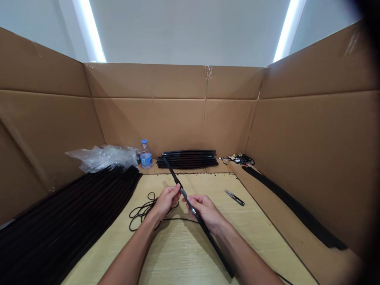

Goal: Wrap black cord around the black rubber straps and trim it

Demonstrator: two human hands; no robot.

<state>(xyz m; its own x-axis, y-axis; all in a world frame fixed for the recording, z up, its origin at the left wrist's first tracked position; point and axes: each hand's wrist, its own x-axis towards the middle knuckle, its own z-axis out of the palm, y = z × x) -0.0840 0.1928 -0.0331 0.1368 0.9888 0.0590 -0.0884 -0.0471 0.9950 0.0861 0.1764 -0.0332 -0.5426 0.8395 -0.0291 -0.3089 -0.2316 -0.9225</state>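
Evidently the strip is held at two points to keep it straight: the left hand (167, 200) has its grip shut round a long black rubber strip (187, 198) above the bench (261, 241); the right hand (205, 211) closes just along it; thread snips (234, 197) lie within reach; a black cord (142, 211) lies loosely coiled nearby; matching strips (59, 221) stay stacked aside.

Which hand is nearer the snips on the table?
Right: the right hand is left of the snips, not touching them; the left hand is farther left, past the right hand.
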